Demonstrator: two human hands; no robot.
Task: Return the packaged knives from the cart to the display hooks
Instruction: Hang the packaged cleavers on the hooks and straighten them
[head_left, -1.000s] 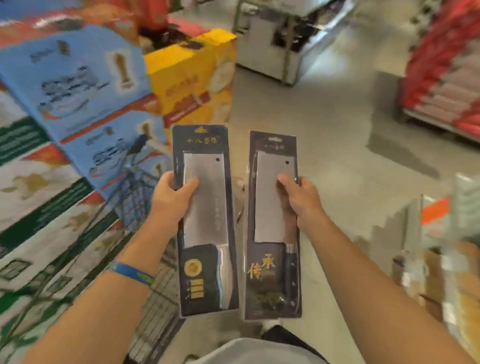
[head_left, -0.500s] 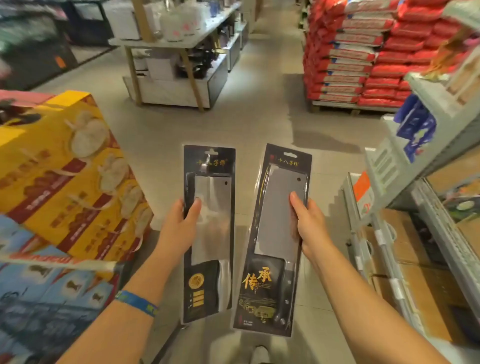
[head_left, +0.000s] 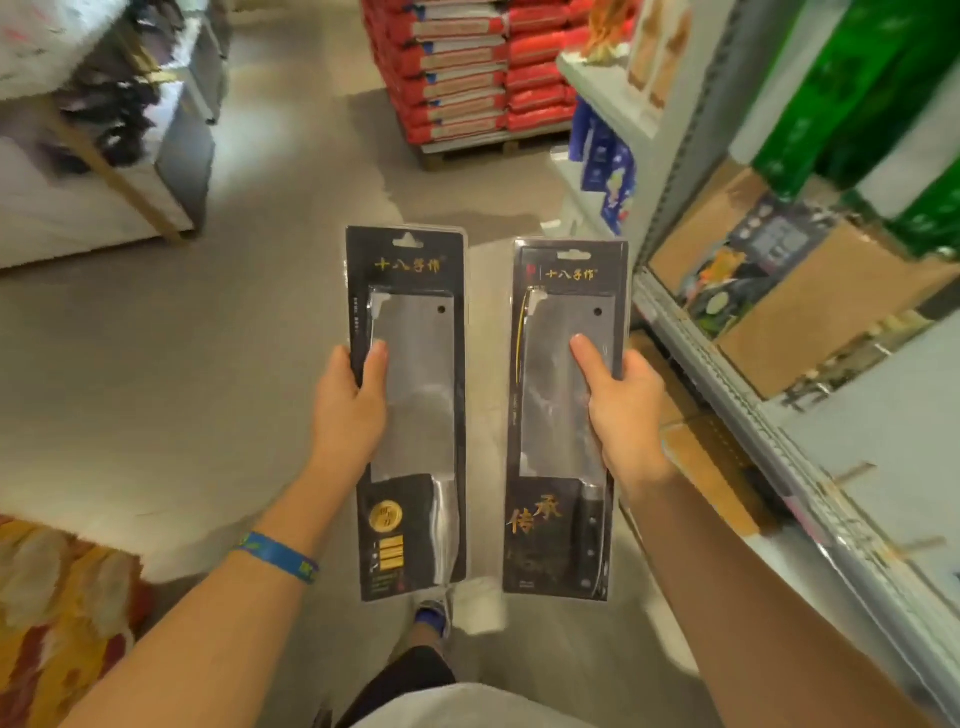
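Observation:
I hold two packaged cleavers upright in front of me, side by side over the grey floor. My left hand (head_left: 348, 410) grips the left edge of the left knife pack (head_left: 415, 415), a black card with a steel-handled cleaver and a gold seal. My right hand (head_left: 623, 410) grips the right edge of the right knife pack (head_left: 550, 415), a black card with a dark-handled cleaver and gold characters. Each thumb lies on the blade's blister. Both packs have a hang slot at the top. No display hooks and no cart are in view.
Grey store shelving (head_left: 753, 395) runs along the right with brown boxes (head_left: 810, 301) and green packs (head_left: 883, 104). Stacked red sacks on a pallet (head_left: 467, 78) stand ahead. A display table (head_left: 104, 171) is at the left; a yellow box (head_left: 57, 597) is at lower left.
My view has swung right, away from the cart and stacked boxes toward the shelving aisle. Both hands have kept their hold on the knife packs, now held straighter and parallel.

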